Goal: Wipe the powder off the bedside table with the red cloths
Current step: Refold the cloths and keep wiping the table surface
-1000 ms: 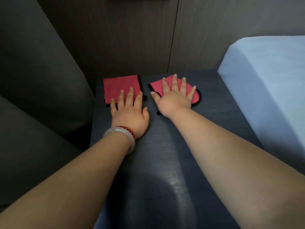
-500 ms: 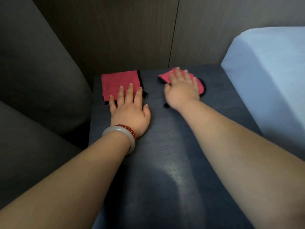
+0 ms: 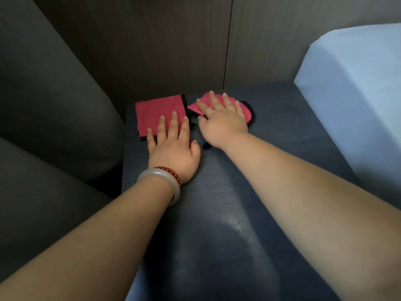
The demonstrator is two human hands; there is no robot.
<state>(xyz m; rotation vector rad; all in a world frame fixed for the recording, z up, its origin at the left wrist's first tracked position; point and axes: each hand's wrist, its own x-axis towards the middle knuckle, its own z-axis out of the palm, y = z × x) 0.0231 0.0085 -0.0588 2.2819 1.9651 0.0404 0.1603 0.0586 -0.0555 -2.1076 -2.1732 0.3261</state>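
The dark blue bedside table (image 3: 227, 213) has a slightly glossy top with a pale sheen near its front edge. Two red cloths lie toward its back edge. The flat red cloth (image 3: 156, 111) sits by the back left corner, its black trim showing at the right side. The crumpled red cloth (image 3: 244, 110) lies just right of it, near the middle of the back edge. A hand rests flat, fingers spread, on each: the left hand (image 3: 173, 151) and the right hand (image 3: 223, 124).

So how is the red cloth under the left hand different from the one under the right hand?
The left cloth lies flat and square; the right cloth looks rounded and rumpled. The left hand covers only the left cloth's near edge with its fingertips; the right hand hides most of the right cloth. Both are red with black trim, on the bedside table.
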